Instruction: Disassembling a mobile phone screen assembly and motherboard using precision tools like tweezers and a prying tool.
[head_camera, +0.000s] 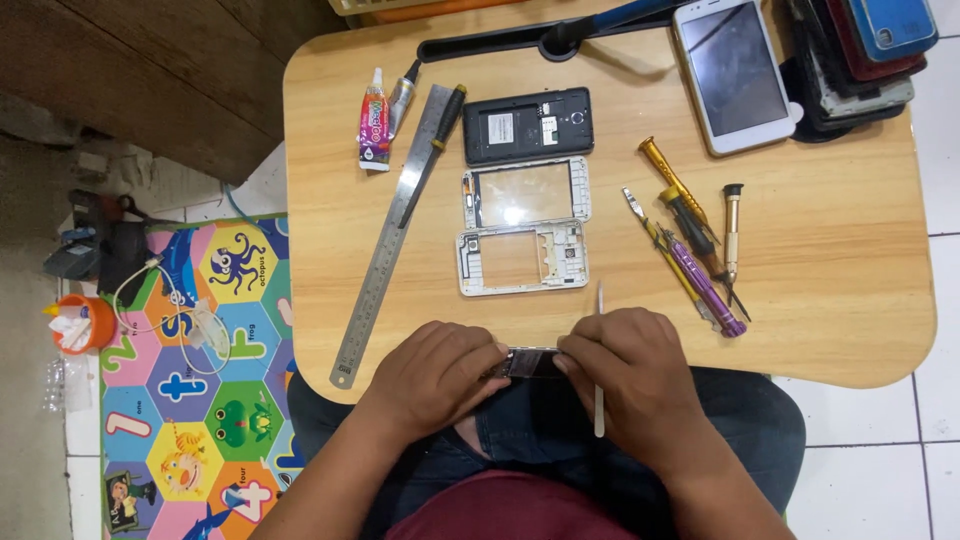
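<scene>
head view looks straight down on a small wooden desk (830, 330) across the person's lap. at the near edge, both hands meet over a small dark phone part (528, 363), held just off the desk's front edge above the knees. the left hand (435, 375) curls its fingers around the part's left end, thumb and fingertips pinching it. the right hand (628, 372) pinches the right end and also carries a thin white pry stick (599, 400) that runs between its fingers, its tip poking up past the knuckles and its tail hanging toward the lap.

in the middle of the desk lie a dark phone back (528, 124), a clear-windowed white frame (526, 193) and a second white frame (522, 258), stacked in a column toward the far edge. a steel ruler (390, 240) slants along the left side, with a glue tube (374, 122) near the far left corner. screwdrivers (695, 240) lie fanned on the right, and a white phone (733, 72) sits at the far right.

to do this well, i'd judge: keep both pinches on the edges, not the face, work the stick into the seam shallowly, and lever gently so nothing cracks or drops into the lap.
</scene>
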